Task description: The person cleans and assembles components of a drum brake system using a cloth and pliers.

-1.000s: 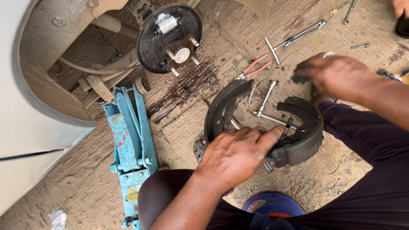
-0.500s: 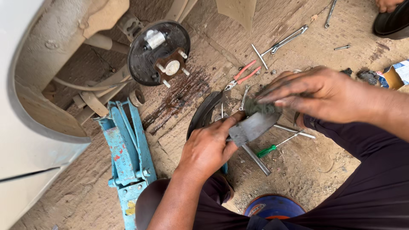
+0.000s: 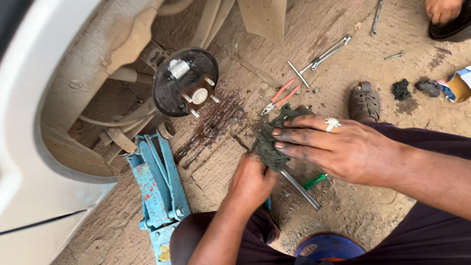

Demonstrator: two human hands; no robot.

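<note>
My right hand (image 3: pixel 343 147), with a ring on one finger, lies with its fingers stretched over a dark greasy rag (image 3: pixel 267 142) and presses it down. My left hand (image 3: pixel 251 182) is curled just below the rag and grips a part that the rag and both hands hide. A metal rod (image 3: pixel 300 190) sticks out beneath my right hand, beside a green-handled screwdriver (image 3: pixel 314 181). The bare wheel hub with its dark backing plate (image 3: pixel 186 83) sits in the car's wheel arch at upper left.
A blue floor jack (image 3: pixel 157 189) stands under the car at left. Red-handled pliers (image 3: pixel 280 96), wrenches (image 3: pixel 329 50) and a bolt (image 3: pixel 394 56) lie on the dirt ground. A sandal (image 3: pixel 364 102), another person's foot (image 3: pixel 443 10) and a blue container (image 3: pixel 327 248) are nearby.
The brake shoes lay on the ground a second ago. My left hand lifted one curved shoe, and my right hand has now covered it with the rag.
</note>
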